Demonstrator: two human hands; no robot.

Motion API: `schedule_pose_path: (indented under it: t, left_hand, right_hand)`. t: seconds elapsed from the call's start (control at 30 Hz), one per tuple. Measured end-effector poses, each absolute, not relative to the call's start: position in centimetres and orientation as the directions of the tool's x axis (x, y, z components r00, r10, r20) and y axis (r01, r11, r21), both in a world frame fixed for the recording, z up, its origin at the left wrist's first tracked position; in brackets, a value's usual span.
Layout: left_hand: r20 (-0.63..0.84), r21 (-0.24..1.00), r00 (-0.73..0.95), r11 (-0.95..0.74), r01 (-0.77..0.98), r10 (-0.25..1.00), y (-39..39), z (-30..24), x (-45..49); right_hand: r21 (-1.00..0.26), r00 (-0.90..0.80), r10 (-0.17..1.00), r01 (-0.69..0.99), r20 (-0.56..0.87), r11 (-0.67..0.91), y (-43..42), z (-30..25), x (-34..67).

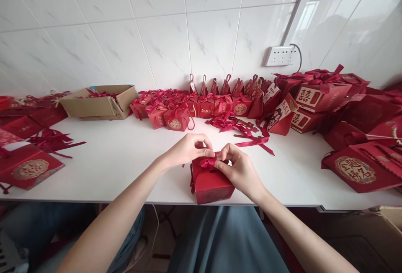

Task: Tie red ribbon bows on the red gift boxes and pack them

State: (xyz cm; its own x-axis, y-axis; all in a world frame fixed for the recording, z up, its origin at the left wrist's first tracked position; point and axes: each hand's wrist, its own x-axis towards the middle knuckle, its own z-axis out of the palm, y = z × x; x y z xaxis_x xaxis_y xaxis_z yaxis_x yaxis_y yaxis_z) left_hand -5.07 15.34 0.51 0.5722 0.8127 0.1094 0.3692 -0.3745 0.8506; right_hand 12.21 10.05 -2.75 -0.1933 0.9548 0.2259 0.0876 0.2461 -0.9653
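Nearest to my head-worn viewpoint, a blue-grey garment (226, 239) showed below the worktop (106, 151). At the front edge stood a red box (214, 185), directly beneath and between the hands, its satin bow (207, 163) uppermost. I had the left hand (192, 148) at the bow's far left side, thumb and forefinger pinched on the ribbon; I had the right hand (241, 171) at its right side, thumb and fingers likewise closed on the ribbon. The fingertips lay just beside one another.

Well apart to the left I saw an emblem box (31, 168), and to the right another gold-printed box (354, 170). Farther off lay loose ribbons (226, 122), then small red boxes (205, 107) in rows, flanked by an open carton (97, 107) at left and stacked boxes (323, 97) at right. A tiled wall (213, 34) bearing a power strip (279, 56) closed the view.
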Motion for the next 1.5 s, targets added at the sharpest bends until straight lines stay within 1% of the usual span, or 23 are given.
schedule_pose_path:
  t: [0.07, 0.13, 0.2, 0.27, 0.4, 0.53, 0.63, 0.73, 0.83, 0.9, 1.03, 1.17, 1.23, 1.37, 1.5]
  left_hand:
    - [0.114, 0.827, 0.557, -0.389, 0.406, 0.823, 14.8, 0.3, -5.4]
    - [0.147, 0.799, 0.538, -0.42, 0.429, 0.83, 14.0, 0.3, -5.6]
    - [0.173, 0.771, 0.528, -0.448, 0.453, 0.831, 13.2, 0.3, -5.8]
    - [0.167, 0.757, 0.538, -0.457, 0.467, 0.826, 12.3, 0.5, -6.1]
    - [0.111, 0.758, 0.565, -0.438, 0.483, 0.817, 11.3, 0.8, -6.7]
    - [0.134, 0.687, 0.578, -0.496, 0.531, 0.805, 10.9, 0.6, -6.8]
    - [0.2, 0.641, 0.536, -0.523, 0.561, 0.82, 10.7, 0.1, -6.4]
    - [0.27, 0.63, 0.468, -0.521, 0.575, 0.842, 10.3, -0.4, -6.0]
    - [0.287, 0.629, 0.399, -0.485, 0.608, 0.871, 9.7, -0.5, -5.6]
    - [0.28, 0.645, 0.348, -0.444, 0.622, 0.895, 9.2, -0.6, -5.4]
    - [0.257, 0.707, 0.277, -0.375, 0.599, 0.926, 8.6, -0.9, -4.5]
    - [0.282, 0.758, 0.176, -0.332, 0.562, 0.943, 8.4, -1.7, -3.4]
    - [0.278, 0.819, 0.149, -0.315, 0.48, 0.949, 8.3, -2.2, -3.0]
    - [0.217, 0.938, 0.136, -0.245, 0.245, 0.967, 8.3, -3.2, -2.5]
    - [0.13, 0.976, 0.146, -0.153, 0.156, 0.981, 8.5, -3.3, -2.4]
  right_hand:
    - [-0.965, -0.18, 0.953, 0.056, 0.242, 0.256, 10.0, -3.0, 12.2]
    - [-0.959, -0.165, 0.951, 0.069, 0.261, 0.276, 9.8, -3.0, 12.3]
    - [-0.946, -0.174, 0.946, 0.13, 0.275, 0.298, 9.5, -2.9, 12.3]
    - [-0.92, -0.201, 0.935, 0.207, 0.292, 0.331, 9.0, -2.6, 12.4]
    - [-0.812, -0.217, 0.89, 0.365, 0.4, 0.455, 8.3, -2.0, 12.6]
    - [-0.692, -0.271, 0.844, 0.484, 0.463, 0.535, 8.4, -1.6, 12.8]
    - [-0.649, -0.265, 0.831, 0.527, 0.488, 0.549, 8.5, -1.4, 12.9]
    - [-0.601, -0.259, 0.817, 0.57, 0.516, 0.56, 8.5, -1.4, 12.9]
    - [-0.589, -0.256, 0.815, 0.584, 0.52, 0.559, 8.4, -1.6, 12.7]
    - [-0.585, -0.245, 0.818, 0.595, 0.521, 0.551, 8.4, -1.7, 12.6]
    - [-0.577, -0.223, 0.827, 0.622, 0.516, 0.529, 8.4, -1.8, 12.4]
    - [-0.604, -0.219, 0.837, 0.604, 0.501, 0.519, 8.5, -1.8, 12.5]
    - [-0.626, -0.223, 0.848, 0.59, 0.481, 0.51, 8.5, -1.8, 12.7]
    - [-0.656, -0.235, 0.859, 0.564, 0.455, 0.502, 8.4, -1.9, 13.1]
    - [-0.658, -0.225, 0.842, 0.538, 0.491, 0.527, 8.2, -2.2, 13.1]
